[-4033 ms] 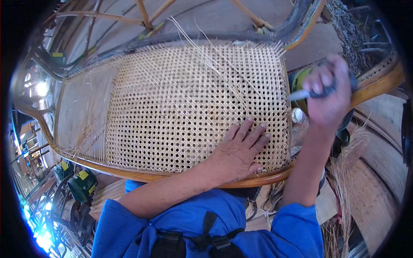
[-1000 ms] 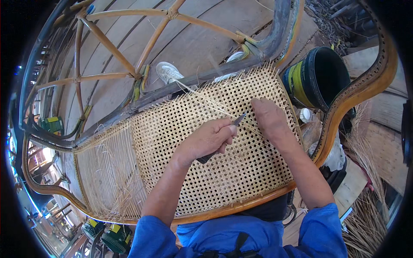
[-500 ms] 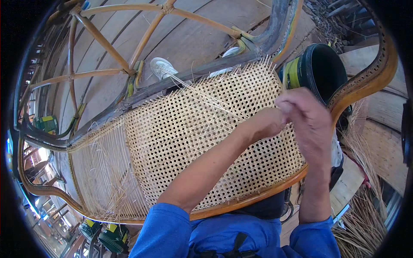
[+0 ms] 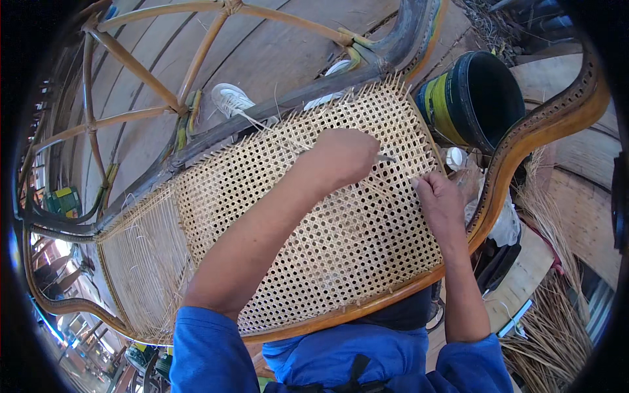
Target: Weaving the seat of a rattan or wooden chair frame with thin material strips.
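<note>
A woven cane panel (image 4: 308, 242) fills a curved wooden chair frame (image 4: 524, 157) across my lap. My left hand (image 4: 344, 156) is closed on a thin metal tool whose tip (image 4: 386, 158) pokes out to the right over the weave near the panel's upper right. My right hand (image 4: 440, 200) rests on the weave just right of it, fingers pinched on a cane strand at the panel's edge. Loose pale strands (image 4: 262, 124) trail from the upper rim. The left part of the panel (image 4: 141, 262) has only parallel strands.
A black bucket with a yellow label (image 4: 475, 98) stands beyond the frame's right arm. A white shoe (image 4: 229, 98) lies on the plank floor under the frame. Bundles of dry cane (image 4: 557, 327) lie at lower right. Bamboo struts (image 4: 151, 85) cross at upper left.
My left hand dropped from the raised position back onto the weave with the tool. My right hand moved down to the panel's right edge. The view shifted slightly.
</note>
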Action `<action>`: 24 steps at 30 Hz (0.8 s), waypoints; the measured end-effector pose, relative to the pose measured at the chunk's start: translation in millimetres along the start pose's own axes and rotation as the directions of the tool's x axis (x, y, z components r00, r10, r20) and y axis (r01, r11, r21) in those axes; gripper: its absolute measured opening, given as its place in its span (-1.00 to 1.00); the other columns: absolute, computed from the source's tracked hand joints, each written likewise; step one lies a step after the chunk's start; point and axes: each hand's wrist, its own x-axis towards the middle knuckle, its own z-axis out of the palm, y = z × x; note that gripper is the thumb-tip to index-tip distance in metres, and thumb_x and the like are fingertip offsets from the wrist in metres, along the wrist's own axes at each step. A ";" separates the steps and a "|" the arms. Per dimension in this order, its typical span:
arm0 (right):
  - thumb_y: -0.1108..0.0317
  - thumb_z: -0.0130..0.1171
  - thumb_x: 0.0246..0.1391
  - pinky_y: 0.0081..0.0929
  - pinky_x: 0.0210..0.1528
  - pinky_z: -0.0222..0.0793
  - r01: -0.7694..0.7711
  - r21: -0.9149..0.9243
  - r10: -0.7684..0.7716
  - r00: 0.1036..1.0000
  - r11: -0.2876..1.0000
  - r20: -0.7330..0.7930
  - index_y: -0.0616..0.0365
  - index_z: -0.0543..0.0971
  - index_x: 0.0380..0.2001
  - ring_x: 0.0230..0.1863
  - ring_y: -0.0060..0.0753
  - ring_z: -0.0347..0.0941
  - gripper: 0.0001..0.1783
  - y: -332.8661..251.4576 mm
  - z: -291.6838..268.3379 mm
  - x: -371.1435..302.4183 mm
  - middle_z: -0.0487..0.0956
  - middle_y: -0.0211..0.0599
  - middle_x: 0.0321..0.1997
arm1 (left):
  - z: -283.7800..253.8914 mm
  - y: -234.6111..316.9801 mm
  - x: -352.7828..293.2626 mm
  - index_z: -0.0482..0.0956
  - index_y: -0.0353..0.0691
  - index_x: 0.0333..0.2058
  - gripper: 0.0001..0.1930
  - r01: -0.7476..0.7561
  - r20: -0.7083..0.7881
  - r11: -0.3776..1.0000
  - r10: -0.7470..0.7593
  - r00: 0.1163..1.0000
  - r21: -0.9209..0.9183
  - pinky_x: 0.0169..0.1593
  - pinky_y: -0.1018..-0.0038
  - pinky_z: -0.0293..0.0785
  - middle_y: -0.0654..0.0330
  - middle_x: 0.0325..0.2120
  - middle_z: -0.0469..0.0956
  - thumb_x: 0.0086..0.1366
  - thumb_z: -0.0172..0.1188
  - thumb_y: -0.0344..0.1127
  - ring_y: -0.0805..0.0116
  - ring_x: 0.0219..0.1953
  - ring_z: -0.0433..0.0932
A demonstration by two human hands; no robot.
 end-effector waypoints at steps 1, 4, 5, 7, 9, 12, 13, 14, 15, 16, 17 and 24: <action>0.23 0.09 0.08 -0.34 -0.41 0.30 0.012 0.015 -0.012 1.000 1.000 0.015 0.26 0.52 -0.43 -0.53 -0.26 0.43 -0.73 4.7 1.7 -1.2 0.50 -0.07 -0.56 | 0.8 4.2 0.2 0.55 -0.26 -0.39 -0.75 0.004 0.042 0.996 -0.008 0.999 0.093 -0.31 0.24 0.48 0.02 -0.46 0.58 0.22 0.03 -0.18 0.07 -0.34 0.59; 0.21 0.07 0.05 -0.30 -0.41 0.31 -0.014 -0.111 0.013 1.000 0.994 -0.003 0.26 0.52 -0.47 -0.54 -0.21 0.44 -0.72 3.8 1.7 -3.7 0.48 -0.02 -0.59 | -0.7 18.4 3.0 0.59 -0.23 -0.44 -0.77 -0.027 0.072 0.969 0.009 0.997 0.247 -0.37 0.26 0.50 0.08 -0.48 0.60 0.20 0.06 -0.21 0.15 -0.37 0.61; 0.24 0.06 0.02 -0.29 -0.42 0.31 0.004 -0.098 -0.004 1.000 0.995 -0.007 0.27 0.51 -0.50 -0.55 -0.18 0.44 -0.73 0.9 1.5 -3.3 0.48 0.00 -0.60 | -2.9 22.7 3.5 0.61 -0.21 -0.46 -0.79 -0.053 0.054 0.951 0.039 0.998 0.305 -0.40 0.27 0.51 0.11 -0.49 0.61 0.18 0.07 -0.24 0.19 -0.38 0.62; 0.26 0.04 -0.01 -0.28 -0.42 0.32 0.020 -0.088 -0.021 1.000 0.996 -0.011 0.28 0.51 -0.52 -0.56 -0.16 0.45 -0.74 -4.2 2.0 -1.8 0.47 0.02 -0.61 | -10.6 29.0 5.7 0.62 -0.21 -0.46 -0.81 -0.068 0.079 0.938 0.043 0.996 0.340 -0.38 0.29 0.51 0.11 -0.47 0.61 0.16 0.08 -0.27 0.20 -0.38 0.63; 0.30 0.02 -0.07 -0.27 -0.44 0.33 -0.037 -0.100 0.035 0.999 0.994 -0.017 0.31 0.49 -0.56 -0.59 -0.15 0.44 -0.76 -6.9 3.2 -0.9 0.46 0.04 -0.62 | -19.2 34.3 8.5 0.64 -0.21 -0.45 -0.83 -0.084 0.097 0.923 0.052 0.994 0.374 -0.37 0.31 0.52 0.11 -0.46 0.62 0.13 0.09 -0.30 0.21 -0.37 0.63; 0.31 0.02 -0.09 -0.27 -0.46 0.33 -0.048 -0.124 0.048 0.999 0.991 -0.007 0.32 0.47 -0.60 -0.63 -0.16 0.41 -0.76 -8.2 4.2 -2.8 0.44 0.04 -0.66 | -29.0 42.2 11.8 0.65 -0.22 -0.42 -0.84 -0.163 0.193 0.890 0.087 0.977 0.426 -0.35 0.33 0.53 0.11 -0.44 0.63 0.10 0.10 -0.34 0.22 -0.35 0.64; 0.31 0.02 -0.09 -0.27 -0.46 0.33 -0.022 -0.111 0.022 1.000 0.994 -0.002 0.32 0.47 -0.60 -0.63 -0.16 0.41 -0.76 -9.0 4.1 -4.1 0.44 0.04 -0.66 | -31.8 44.1 12.0 0.65 -0.21 -0.41 -0.84 -0.176 0.191 0.882 0.100 0.976 0.436 -0.35 0.33 0.53 0.11 -0.43 0.63 0.10 0.10 -0.35 0.23 -0.34 0.64; 0.32 0.02 -0.09 -0.28 -0.47 0.33 -0.032 -0.099 0.030 0.999 0.995 -0.022 0.31 0.47 -0.60 -0.63 -0.17 0.41 -0.77 -10.0 3.8 -5.4 0.44 0.04 -0.66 | -34.2 45.9 12.4 0.66 -0.19 -0.41 -0.84 -0.206 0.185 0.874 0.136 0.973 0.440 -0.34 0.34 0.53 0.12 -0.42 0.63 0.10 0.10 -0.36 0.24 -0.33 0.64; 0.33 0.01 -0.09 -0.28 -0.47 0.33 -0.020 -0.076 0.016 0.999 0.997 -0.042 0.31 0.47 -0.61 -0.63 -0.19 0.41 -0.78 -11.4 3.1 -6.4 0.44 0.04 -0.66 | -36.1 46.6 11.4 0.66 -0.19 -0.41 -0.84 -0.195 0.196 0.873 0.116 0.974 0.448 -0.34 0.34 0.53 0.12 -0.42 0.63 0.10 0.10 -0.36 0.24 -0.33 0.64; 0.33 0.01 -0.09 -0.28 -0.47 0.33 -0.051 -0.084 0.048 0.998 0.995 -0.041 0.31 0.47 -0.61 -0.63 -0.19 0.41 -0.78 -12.7 2.3 -6.9 0.44 0.04 -0.66 | -37.8 46.5 10.0 0.66 -0.19 -0.40 -0.84 -0.176 0.166 0.872 0.111 0.980 0.457 -0.33 0.34 0.53 0.12 -0.42 0.64 0.09 0.10 -0.37 0.24 -0.33 0.64; 0.34 0.01 -0.10 -0.28 -0.47 0.33 -0.065 -0.087 0.061 0.997 0.994 -0.040 0.30 0.48 -0.60 -0.63 -0.20 0.42 -0.78 -13.9 1.4 -7.3 0.44 0.04 -0.66 | -38.8 47.7 10.2 0.66 -0.18 -0.40 -0.84 -0.163 0.139 0.872 0.111 0.984 0.462 -0.32 0.34 0.53 0.12 -0.42 0.64 0.09 0.10 -0.37 0.24 -0.33 0.64; 0.31 0.03 -0.06 -0.19 -0.44 0.36 -0.087 -0.187 0.074 0.994 0.978 -0.076 0.26 0.52 -0.58 -0.57 0.00 0.46 -0.78 -10.2 9.2 -4.5 0.49 0.05 -0.61 | -34.3 64.8 23.2 0.67 -0.16 -0.36 -0.84 -0.255 0.308 0.823 0.103 0.946 0.508 -0.28 0.41 0.50 0.19 -0.37 0.64 0.07 0.16 -0.36 0.29 -0.28 0.63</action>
